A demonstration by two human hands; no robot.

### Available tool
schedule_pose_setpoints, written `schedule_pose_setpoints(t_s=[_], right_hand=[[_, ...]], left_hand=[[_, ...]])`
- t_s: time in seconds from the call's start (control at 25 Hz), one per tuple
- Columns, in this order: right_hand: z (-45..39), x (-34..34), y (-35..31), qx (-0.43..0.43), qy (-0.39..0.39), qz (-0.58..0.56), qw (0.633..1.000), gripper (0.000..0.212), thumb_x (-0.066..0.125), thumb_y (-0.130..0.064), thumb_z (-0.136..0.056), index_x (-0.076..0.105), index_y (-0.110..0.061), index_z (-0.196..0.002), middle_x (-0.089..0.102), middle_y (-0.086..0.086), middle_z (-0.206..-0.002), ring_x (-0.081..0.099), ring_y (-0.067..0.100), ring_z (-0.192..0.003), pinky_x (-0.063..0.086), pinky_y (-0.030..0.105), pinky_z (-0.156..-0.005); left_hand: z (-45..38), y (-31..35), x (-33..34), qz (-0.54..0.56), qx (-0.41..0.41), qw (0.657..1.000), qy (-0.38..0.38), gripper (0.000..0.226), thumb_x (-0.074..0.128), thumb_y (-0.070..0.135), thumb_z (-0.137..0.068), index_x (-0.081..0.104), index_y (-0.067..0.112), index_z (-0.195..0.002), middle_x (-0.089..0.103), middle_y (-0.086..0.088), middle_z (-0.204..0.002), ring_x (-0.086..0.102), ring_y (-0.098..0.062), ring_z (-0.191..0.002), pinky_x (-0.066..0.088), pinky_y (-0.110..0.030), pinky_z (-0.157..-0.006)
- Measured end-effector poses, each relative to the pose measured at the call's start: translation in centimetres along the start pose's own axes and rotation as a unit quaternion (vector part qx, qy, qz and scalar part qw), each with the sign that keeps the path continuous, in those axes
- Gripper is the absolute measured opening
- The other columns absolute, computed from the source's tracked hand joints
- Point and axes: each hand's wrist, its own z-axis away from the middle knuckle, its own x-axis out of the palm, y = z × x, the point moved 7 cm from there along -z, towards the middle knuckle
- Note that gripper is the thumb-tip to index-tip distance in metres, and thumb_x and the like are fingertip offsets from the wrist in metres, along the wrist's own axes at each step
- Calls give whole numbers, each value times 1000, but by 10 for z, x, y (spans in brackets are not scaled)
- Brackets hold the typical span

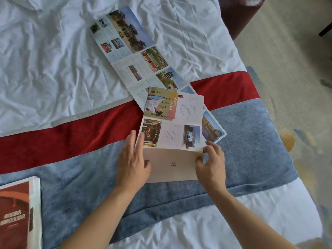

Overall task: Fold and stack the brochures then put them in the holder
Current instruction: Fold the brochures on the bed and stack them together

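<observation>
The left hand lies flat and open on a beige brochure; the right hand pinches its corner. Its printed writing, seemingly Chinese, is unreadable.

Long unfolded brochure blocks beyond; sides clear.

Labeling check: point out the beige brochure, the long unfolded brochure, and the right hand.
beige brochure (172, 166): head view, middle of folded-up beige panel.
long brochure (129, 45): head view, upper photo panel.
right hand (212, 164): head view, back of hand, pinching beige brochure's right edge.
</observation>
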Motion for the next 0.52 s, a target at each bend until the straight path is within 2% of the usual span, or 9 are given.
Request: schedule_pose_setpoints(t_s=[0.04,0.12,0.16,0.24,0.28,0.36,0.44,0.52], right_hand=[[1,0,-8,-31,0,2,1000,18,59,-2,-85,53,-18,-89,50,-8,-140,42,16,-125,43,36,-90],[0,0,-23,-84,-3,-11,996,20,57,4,-83,53,-15,-88,49,-8,-146,36,16,-135,37,35,-101],[0,0,-29,-102,0,-19,995,21,57,5,-82,54,-15,-88,52,-10,-143,34,15,-139,34,34,-105],[1,-1,-36,-102,14,-37,994,21,57,1,-81,58,-18,-90,59,-23,-123,40,13,-136,37,32,-103],[0,-3,-36,-84,21,-50,995,19,58,-5,-83,58,-22,-92,59,-24,-112,47,14,-126,41,32,-96],[-1,-3,-33,-41,27,-76,996,14,58,-16,-88,52,-26,-96,61,-14,-97,58,17,-98,47,38,-78],[0,0,-32,-16,12,-81,996,16,56,-20,-92,47,-30,-102,62,-9,-82,60,15,-78,49,42,-64],[2,4,-32,-9,-3,-64,998,19,53,-19,-92,48,-31,-106,58,-6,-72,57,14,-68,48,42,-59]], left_hand=[[0,12,2,-36,67,997,-20,94,74,19,-78,22,10,-156,18,-18,-163,19,-34,-151,23,-48,-119],[-2,30,4,-61,132,989,-41,79,70,20,-80,36,12,-151,32,-14,-159,25,-30,-149,21,-51,-121],[-4,35,3,-47,132,990,-34,65,70,17,-80,49,12,-141,48,-11,-149,38,-27,-143,25,-51,-120],[-9,43,-7,13,118,993,6,29,70,10,-81,64,13,-109,70,-3,-110,63,-22,-111,38,-46,-110],[-11,44,-11,34,113,993,18,16,67,8,-81,64,14,-95,70,0,-92,66,-21,-91,45,-42,-98],[-12,44,-17,51,104,993,19,11,65,8,-81,58,16,-82,64,4,-74,59,-16,-68,50,-38,-75],[-11,41,-18,50,105,993,17,12,66,12,-78,55,17,-81,61,6,-72,54,-13,-63,47,-34,-67],[-9,41,-18,47,113,992,19,14,64,16,-77,57,16,-89,62,5,-77,56,-15,-67,44,-33,-68]])
